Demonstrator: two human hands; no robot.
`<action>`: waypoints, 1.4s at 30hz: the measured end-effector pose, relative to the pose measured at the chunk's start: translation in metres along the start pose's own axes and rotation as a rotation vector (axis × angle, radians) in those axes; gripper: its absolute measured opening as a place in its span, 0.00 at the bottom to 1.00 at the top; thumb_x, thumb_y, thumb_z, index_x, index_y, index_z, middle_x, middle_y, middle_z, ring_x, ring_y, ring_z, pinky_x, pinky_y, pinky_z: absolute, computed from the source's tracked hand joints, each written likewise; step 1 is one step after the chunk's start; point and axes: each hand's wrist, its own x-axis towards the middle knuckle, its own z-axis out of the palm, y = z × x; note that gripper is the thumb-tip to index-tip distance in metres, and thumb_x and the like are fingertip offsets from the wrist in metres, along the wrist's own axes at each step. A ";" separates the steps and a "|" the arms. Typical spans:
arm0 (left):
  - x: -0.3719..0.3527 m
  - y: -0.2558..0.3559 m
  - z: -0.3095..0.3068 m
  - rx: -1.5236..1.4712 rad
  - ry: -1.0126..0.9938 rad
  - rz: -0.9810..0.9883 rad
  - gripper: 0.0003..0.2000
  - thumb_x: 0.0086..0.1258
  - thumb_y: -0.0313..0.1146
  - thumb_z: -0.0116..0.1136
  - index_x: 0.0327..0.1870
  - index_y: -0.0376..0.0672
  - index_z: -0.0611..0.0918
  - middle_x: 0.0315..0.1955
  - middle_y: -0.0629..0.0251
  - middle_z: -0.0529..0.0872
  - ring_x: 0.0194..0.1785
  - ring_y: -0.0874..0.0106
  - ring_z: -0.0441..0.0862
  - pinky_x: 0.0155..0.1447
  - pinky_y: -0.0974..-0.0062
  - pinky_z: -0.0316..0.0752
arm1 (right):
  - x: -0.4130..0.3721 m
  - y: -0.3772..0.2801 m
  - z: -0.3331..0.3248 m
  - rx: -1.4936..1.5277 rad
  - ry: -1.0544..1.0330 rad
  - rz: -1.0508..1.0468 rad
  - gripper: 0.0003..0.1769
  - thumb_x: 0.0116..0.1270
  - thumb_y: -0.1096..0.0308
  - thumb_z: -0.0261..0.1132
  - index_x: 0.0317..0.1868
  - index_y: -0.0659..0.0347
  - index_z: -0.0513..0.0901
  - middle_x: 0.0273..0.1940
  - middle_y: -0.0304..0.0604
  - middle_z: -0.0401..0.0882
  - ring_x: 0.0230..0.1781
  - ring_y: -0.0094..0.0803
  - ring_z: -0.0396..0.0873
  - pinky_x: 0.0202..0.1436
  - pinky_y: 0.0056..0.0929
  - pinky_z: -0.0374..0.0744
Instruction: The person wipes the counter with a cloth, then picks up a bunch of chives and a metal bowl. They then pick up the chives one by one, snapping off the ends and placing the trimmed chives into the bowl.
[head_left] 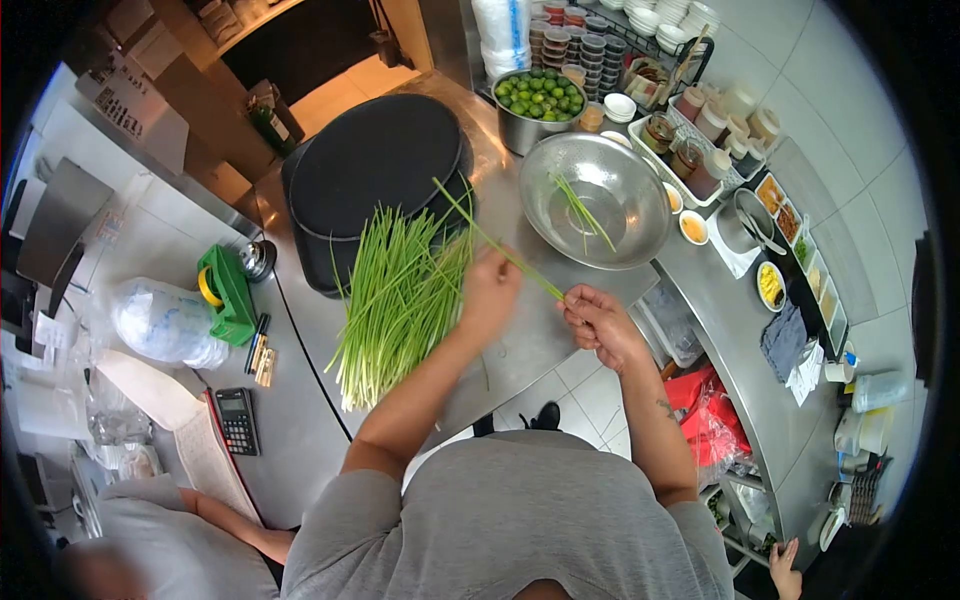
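A large pile of green stalks with pale ends [395, 310] lies on the steel counter, its tips against black round trays [375, 165]. My right hand [600, 325] pinches the lower end of a green stalk [525, 268], which slants up and left. My left hand [492, 292] is beside the same stalk, at the pile's right edge; its fingers are blurred, so their grip is unclear. Above my right hand stands a perforated steel bowl [640, 235] with a few green stalks [583, 212] inside.
A pot of green limes [540, 98], sauce bottles [711, 120] and small bowls [693, 227] stand behind and right. At left are a green tape dispenser [230, 300], calculator [237, 420] and a seated or leaning person [185, 540]. Another person's hand [786, 570] shows at lower right.
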 end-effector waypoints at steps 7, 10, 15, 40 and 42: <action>-0.004 -0.009 -0.040 0.691 -0.089 -0.112 0.09 0.56 0.25 0.54 0.39 0.40 0.80 0.38 0.57 0.79 0.45 0.58 0.75 0.45 0.62 0.72 | -0.008 0.005 -0.009 -0.162 0.137 -0.126 0.06 0.69 0.66 0.56 0.40 0.61 0.73 0.23 0.29 0.64 0.15 0.13 0.53 0.16 0.15 0.52; -0.001 0.026 -0.048 0.439 0.055 0.186 0.10 0.55 0.23 0.54 0.39 0.41 0.80 0.39 0.59 0.77 0.47 0.59 0.73 0.45 0.62 0.71 | -0.010 0.005 -0.007 -0.220 0.173 -0.163 0.06 0.69 0.67 0.56 0.39 0.61 0.73 0.23 0.29 0.64 0.15 0.13 0.54 0.16 0.15 0.53; 0.004 0.038 -0.033 0.433 -0.199 0.483 0.08 0.52 0.20 0.55 0.34 0.40 0.80 0.35 0.62 0.74 0.44 0.61 0.72 0.43 0.66 0.70 | -0.011 0.003 -0.003 -0.309 0.172 -0.170 0.05 0.68 0.68 0.56 0.39 0.59 0.73 0.23 0.28 0.63 0.18 0.14 0.56 0.17 0.17 0.56; 0.027 -0.003 -0.075 0.461 -0.128 0.336 0.06 0.61 0.20 0.51 0.36 0.37 0.81 0.34 0.57 0.79 0.40 0.59 0.75 0.46 0.67 0.70 | -0.039 -0.017 -0.034 -0.314 0.256 -0.256 0.07 0.69 0.66 0.56 0.36 0.60 0.73 0.22 0.28 0.63 0.14 0.12 0.54 0.15 0.15 0.52; 0.032 -0.001 -0.073 0.436 0.086 0.312 0.04 0.62 0.21 0.52 0.33 0.36 0.80 0.33 0.57 0.79 0.38 0.60 0.76 0.43 0.70 0.71 | -0.037 -0.023 -0.028 -0.390 0.282 -0.285 0.07 0.69 0.66 0.56 0.36 0.60 0.73 0.22 0.28 0.64 0.15 0.13 0.57 0.16 0.16 0.54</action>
